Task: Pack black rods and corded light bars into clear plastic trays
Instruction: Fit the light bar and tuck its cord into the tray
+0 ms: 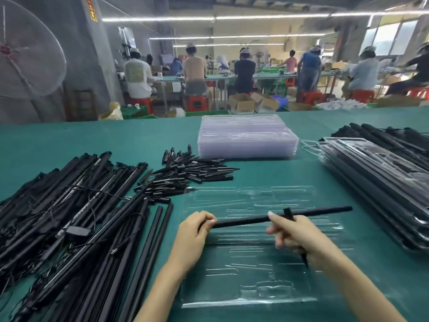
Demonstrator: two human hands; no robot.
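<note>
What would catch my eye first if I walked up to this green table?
Probably the two hands at the near edge: the left hand grips one end of a long black rod held level over an empty clear tray, while the right hand pinches a short black spike. To the left sprawls a big heap of corded light bars; packed trays are stacked at the right.

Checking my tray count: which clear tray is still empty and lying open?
The single tray flat under both hands. The far stack is nested spares; the right-hand trays already hold black parts.
</note>
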